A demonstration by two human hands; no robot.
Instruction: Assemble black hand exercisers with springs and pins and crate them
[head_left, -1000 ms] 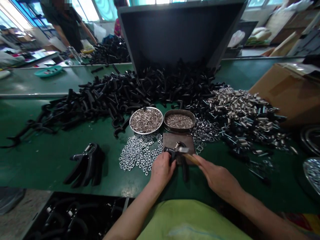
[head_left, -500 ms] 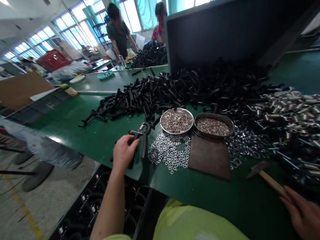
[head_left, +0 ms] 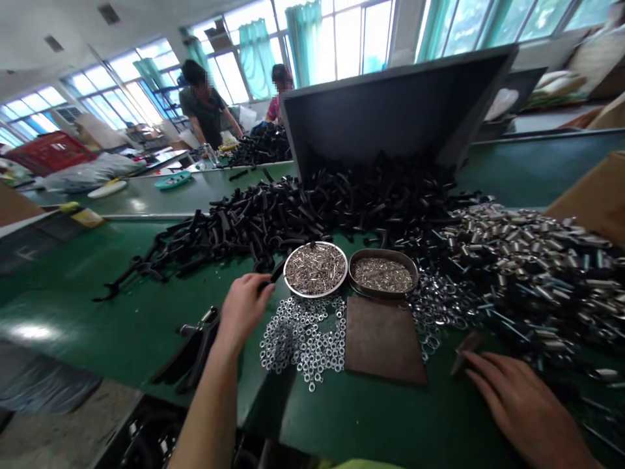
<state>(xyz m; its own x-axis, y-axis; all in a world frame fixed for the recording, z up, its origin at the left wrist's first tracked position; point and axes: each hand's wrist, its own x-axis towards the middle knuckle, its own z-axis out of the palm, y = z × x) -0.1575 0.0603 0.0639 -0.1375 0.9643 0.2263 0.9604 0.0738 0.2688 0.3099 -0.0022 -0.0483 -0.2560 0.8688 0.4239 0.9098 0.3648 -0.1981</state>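
My left hand has its fingers closed around the end of a black curved part, just left of the round dish of metal pins. Below that wrist, a few black parts with metal sleeves lie together near the table's front edge. On the right, my right hand lies low over a hammer, fingers around it close behind the head. The hand hides the wooden handle. Between the hands are a brown square plate and a spread of small metal rings.
A long heap of black parts spills from a tipped grey bin. An oval tin of small metal pieces stands beside the dish. Metal sleeves and bolts pile up at right. Two people are beyond the table.
My left hand has left the parts near the front edge and moved to another black part by the dish. My right hand has shifted up the hammer toward its head. The view has turned right.
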